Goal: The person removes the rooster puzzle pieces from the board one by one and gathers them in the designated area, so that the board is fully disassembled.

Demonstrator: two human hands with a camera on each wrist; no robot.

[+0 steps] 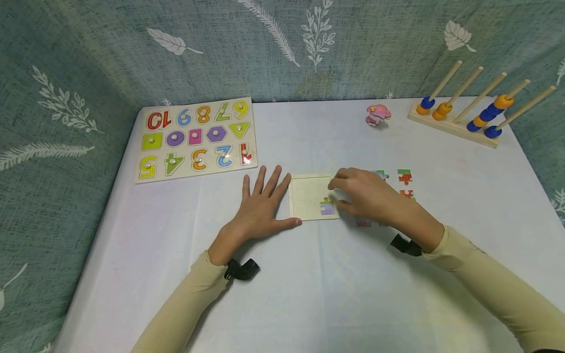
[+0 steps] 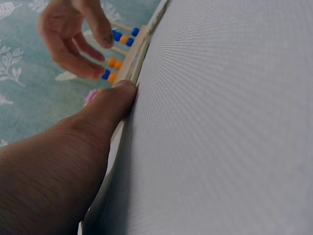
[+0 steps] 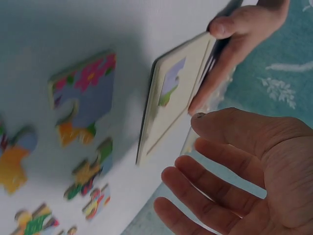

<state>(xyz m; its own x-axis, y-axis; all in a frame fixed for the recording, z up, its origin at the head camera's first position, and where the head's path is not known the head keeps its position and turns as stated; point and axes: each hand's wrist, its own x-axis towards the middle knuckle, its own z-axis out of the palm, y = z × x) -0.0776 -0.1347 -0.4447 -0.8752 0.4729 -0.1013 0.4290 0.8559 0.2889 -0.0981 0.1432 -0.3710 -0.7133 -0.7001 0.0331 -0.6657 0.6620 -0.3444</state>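
Note:
A square wooden puzzle tray (image 1: pixel 304 196) lies on the table with one purple and green jigsaw piece (image 1: pixel 327 210) in its lower right corner. My left hand (image 1: pixel 260 211) lies spread at the tray's left side, its thumb at the near edge and its index fingertip by the far left corner. Over the right edge hovers my right hand (image 1: pixel 364 193); in the right wrist view its fingers (image 3: pixel 205 196) are loosely bent, apart from the thumb, with nothing between them. Several loose jigsaw pieces (image 1: pixel 404 176) lie under and beyond that hand, partly hidden; one purple piece (image 3: pixel 98 93) has pink flowers.
A board of knobbed numbers and shapes (image 1: pixel 185 173) lies at the back left. Behind the tray, to the right, stands a small pink figurine (image 1: pixel 377 114). A wooden peg stacker (image 1: pixel 454 131) with blue and orange beads occupies the back right, before a green leaf-patterned cloth (image 1: pixel 220 49).

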